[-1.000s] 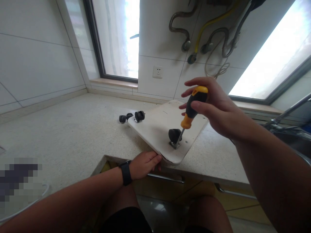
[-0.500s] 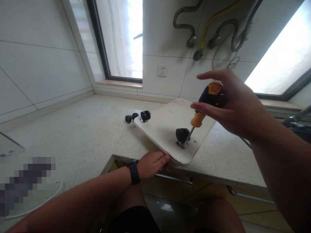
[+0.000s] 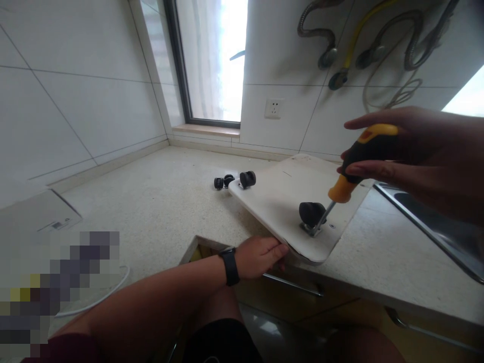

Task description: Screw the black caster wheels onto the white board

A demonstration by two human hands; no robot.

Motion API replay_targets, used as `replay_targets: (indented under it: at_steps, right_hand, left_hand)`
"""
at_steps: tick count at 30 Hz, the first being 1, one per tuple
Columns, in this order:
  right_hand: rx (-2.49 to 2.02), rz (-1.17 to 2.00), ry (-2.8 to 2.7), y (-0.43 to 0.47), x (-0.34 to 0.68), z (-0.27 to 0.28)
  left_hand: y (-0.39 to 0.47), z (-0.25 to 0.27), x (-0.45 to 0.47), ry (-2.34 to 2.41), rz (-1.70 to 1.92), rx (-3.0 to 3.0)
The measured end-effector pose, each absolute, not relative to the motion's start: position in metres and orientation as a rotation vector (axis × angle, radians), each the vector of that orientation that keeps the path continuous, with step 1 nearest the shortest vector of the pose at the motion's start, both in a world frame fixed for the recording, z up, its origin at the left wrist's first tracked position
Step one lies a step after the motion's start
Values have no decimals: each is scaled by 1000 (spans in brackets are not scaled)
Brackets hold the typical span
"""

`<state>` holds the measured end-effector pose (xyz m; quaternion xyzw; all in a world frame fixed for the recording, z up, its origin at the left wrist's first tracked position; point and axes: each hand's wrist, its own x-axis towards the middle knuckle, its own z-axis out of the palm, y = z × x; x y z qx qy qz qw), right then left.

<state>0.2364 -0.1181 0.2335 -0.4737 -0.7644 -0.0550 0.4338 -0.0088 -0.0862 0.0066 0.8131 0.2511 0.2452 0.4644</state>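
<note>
A white board [image 3: 282, 201] with rounded corners lies on the counter, its near corner reaching past the front edge. My left hand [image 3: 260, 256] grips that near edge, thumb on top and fingers beneath. In my right hand [image 3: 397, 161] is a yellow and black screwdriver [image 3: 353, 161], tilted, its tip down at the metal plate of a black caster wheel [image 3: 312, 214] on the board's near corner. The tip's exact seat is too small to make out. Another black caster [image 3: 247, 179] sits at the board's left corner.
Loose black casters [image 3: 223, 182] lie left of the board on the counter [image 3: 170, 196]. A metal sink [image 3: 434, 227] is at the right. Hoses [image 3: 355, 45] and a socket [image 3: 274, 108] are on the wall. A white cable [image 3: 113, 285] and a blurred-out patch lie at left.
The camera view has swung left, so everything appears farther right. My right hand has closed more around the screwdriver handle, which leans further over. My left hand keeps its grip on the board.
</note>
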Motion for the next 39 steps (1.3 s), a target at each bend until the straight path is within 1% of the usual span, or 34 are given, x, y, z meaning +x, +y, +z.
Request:
replay_targets:
  at_steps: [2, 3, 4, 6, 9, 11, 13, 18, 24, 26, 30, 33, 35, 39]
  right_hand:
    - [-1259, -324, -1848, -117, 230, 230]
    - [-1294, -377, -1833, -118, 227, 229]
    - [-1301, -366, -1812, -118, 224, 229]
    - [-1278, -182, -1807, -120, 222, 228]
    - [-1154, 289, -1795, -122, 224, 228]
    - [-1094, 440, -1793, -125, 226, 230]
    - [-1089, 401, -1836, -127, 226, 232]
    - [-1155, 86, -1805, -129, 220, 235]
    - [-1169, -71, -1709, -130, 218, 232]
    - [-1173, -41, -1770, -133, 218, 234]
    - [-1123, 344, -1943, -140, 219, 243]
    - [-1079, 475, -2012, -142, 220, 249]
    - [-1108, 429, -2009, -140, 219, 250]
    - [-1227, 146, -1880, -134, 215, 243]
  left_hand:
    - [-86, 7, -9, 625, 597, 2009]
    - [-86, 7, -9, 628, 594, 2011]
    - [-86, 8, -10, 630, 591, 2010]
    - [-87, 9, -10, 632, 584, 2006]
    - [-87, 10, -10, 635, 575, 2000]
    - [-87, 10, -10, 628, 582, 1998]
    - [-87, 9, -9, 619, 594, 1996]
    - [-86, 5, -8, 671, 579, 1981]
    - [-84, -6, -6, 667, 557, 1974]
    - [-83, -8, -6, 666, 562, 1968]
    - [-84, -7, -4, 661, 575, 1948]
    - [-85, -7, -4, 653, 579, 1932]
    - [-84, -9, -4, 653, 581, 1927]
    - [-82, -13, -5, 645, 580, 1925]
